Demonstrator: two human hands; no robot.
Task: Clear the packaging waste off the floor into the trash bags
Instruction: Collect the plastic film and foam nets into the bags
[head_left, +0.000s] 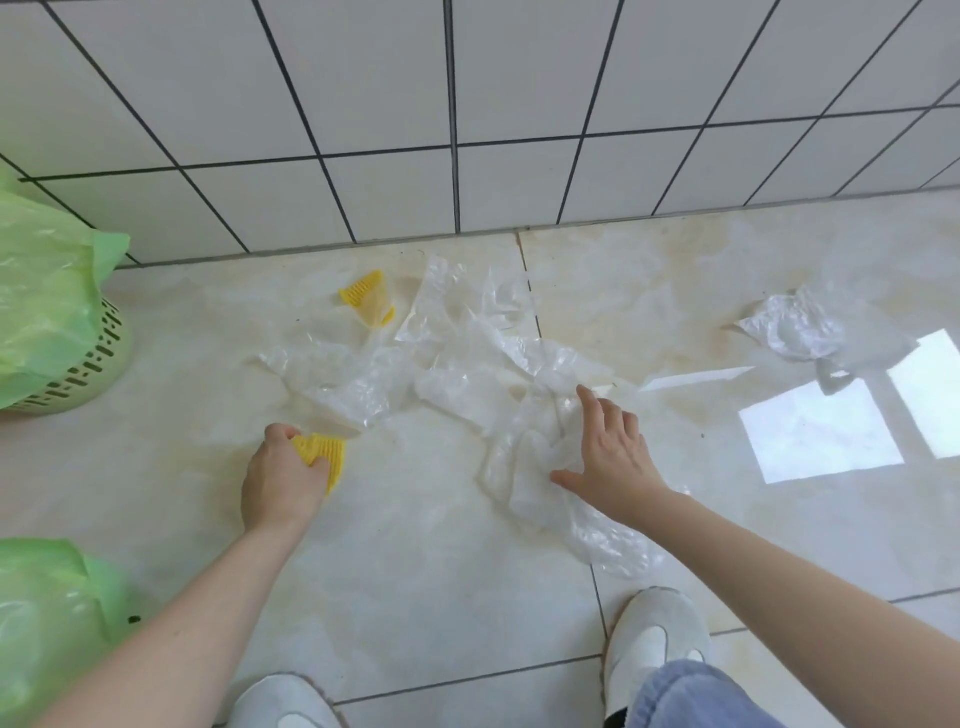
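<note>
My left hand (278, 478) grips a yellow ribbed foam piece (324, 454) low over the floor. My right hand (610, 457) hovers with spread fingers over a pile of clear plastic wrap (467, 374) in the middle of the floor. A second yellow foam piece (366, 299) lies farther off near the wall. Another crumpled clear plastic sheet (810, 332) lies at the right. Two green trash bags sit at the left: one (47, 301) lining a perforated bin (88, 374), one (52, 613) at the lower left.
A white tiled wall (467, 104) runs across the far side. My two white shoes (654, 639) stand on the glossy beige floor tiles near the bottom edge. A thin white strip (691, 376) lies right of the plastic pile.
</note>
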